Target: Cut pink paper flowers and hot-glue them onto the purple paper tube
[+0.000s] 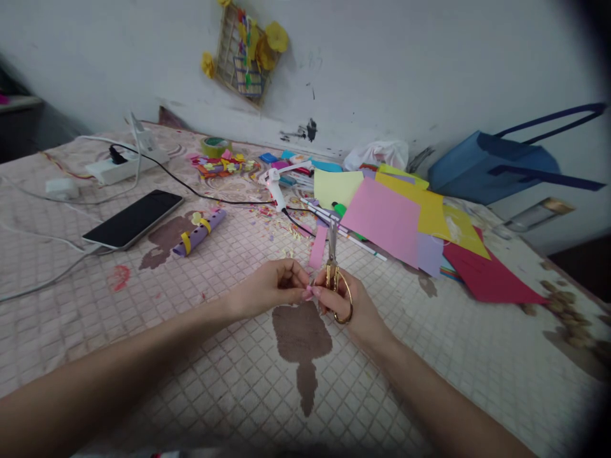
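Observation:
My left hand (279,283) pinches a small pink paper piece (309,291) between thumb and fingers. Against the same piece rest the fingertips of my right hand (356,305). Gold-handled scissors (332,254) hang in my right hand, blades pointing away from me and handle loops around the fingers. Just beyond my hands lies a pink strip (317,247) on the cloth. A white glue gun (273,187) stands behind it among tiny paper scraps (270,219). To the left is a rolled purple tube (210,228) with yellow bands and dark dots.
Coloured sheets (382,213) overlap at the right, near a blue bag (491,168). A phone (136,218) with a cable lies left, before a power strip (124,166). Cut pieces (224,165) and a tape roll (216,147) sit at the back. The glue gun's black cord crosses the table.

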Available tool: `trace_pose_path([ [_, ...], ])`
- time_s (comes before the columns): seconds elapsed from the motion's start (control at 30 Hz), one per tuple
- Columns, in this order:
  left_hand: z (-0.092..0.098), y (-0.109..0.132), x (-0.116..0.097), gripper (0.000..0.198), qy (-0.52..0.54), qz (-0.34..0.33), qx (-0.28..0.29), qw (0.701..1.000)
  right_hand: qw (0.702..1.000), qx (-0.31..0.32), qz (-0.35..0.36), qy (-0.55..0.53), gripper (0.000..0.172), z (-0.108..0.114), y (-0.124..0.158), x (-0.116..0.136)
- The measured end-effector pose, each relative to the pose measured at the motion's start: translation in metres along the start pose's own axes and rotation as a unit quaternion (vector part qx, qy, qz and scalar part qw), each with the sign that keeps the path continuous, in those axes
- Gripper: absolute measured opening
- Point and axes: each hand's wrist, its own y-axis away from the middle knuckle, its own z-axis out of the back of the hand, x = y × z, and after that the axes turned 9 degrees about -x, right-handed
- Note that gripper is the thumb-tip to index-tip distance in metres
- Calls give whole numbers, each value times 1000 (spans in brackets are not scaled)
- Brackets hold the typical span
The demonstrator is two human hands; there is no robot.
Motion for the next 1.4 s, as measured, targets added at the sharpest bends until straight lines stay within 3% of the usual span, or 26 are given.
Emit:
trace_pose_path([
  [0.3,-2,0,1,22,-56,20,-16,998,999,-36,12,36,18,-1,3,0],
  [0.43,-1,0,-5,21,-35,17,-52,998,998,-38,26,47,20,-1,4,0],
  [0.67,9,-4,-13,21,61,-7,-129,990,996,38,26,77,31,-4,11,5],
  [0.87,13,-5,-13,20,88,-29,-157,983,988,38,37,144,36,-7,13,7],
  [1.4,11,-5,-13,19,104,-30,-174,979,987,46,8,151,34,-7,12,2],
])
